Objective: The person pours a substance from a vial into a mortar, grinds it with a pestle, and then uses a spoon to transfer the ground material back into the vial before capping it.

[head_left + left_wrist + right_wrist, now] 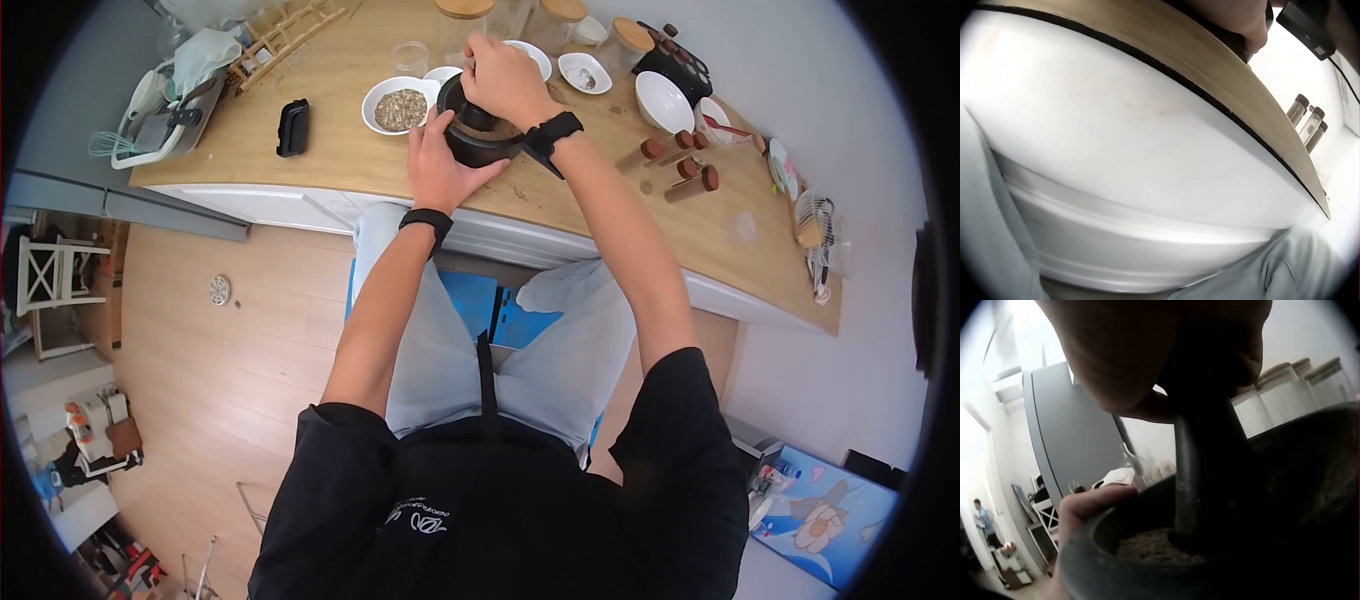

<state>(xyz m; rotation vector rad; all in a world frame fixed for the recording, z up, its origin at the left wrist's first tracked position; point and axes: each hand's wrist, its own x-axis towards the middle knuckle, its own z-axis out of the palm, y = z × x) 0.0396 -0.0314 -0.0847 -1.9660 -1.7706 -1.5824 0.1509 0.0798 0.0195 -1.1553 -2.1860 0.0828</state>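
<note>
A dark stone mortar (478, 152) stands near the counter's front edge. My left hand (440, 170) holds its wall from the near left, thumb and fingers spread around it; in the right wrist view a finger of the left hand (1094, 503) lies over the rim. My right hand (508, 82) grips the top of a dark pestle (1200, 469), whose lower end is in the mortar (1088, 562) among brown ground bits (1154, 547). In the left wrist view part of a hand (1238, 19) shows at the top, above the counter edge.
Left of the mortar is a white bowl of coarse bits (400, 108). Behind stand lidded jars (628, 45) and a small white dish (585, 74). To the right are a white bowl (664, 102) and several capped tubes (692, 186). A black case (293, 128) lies left.
</note>
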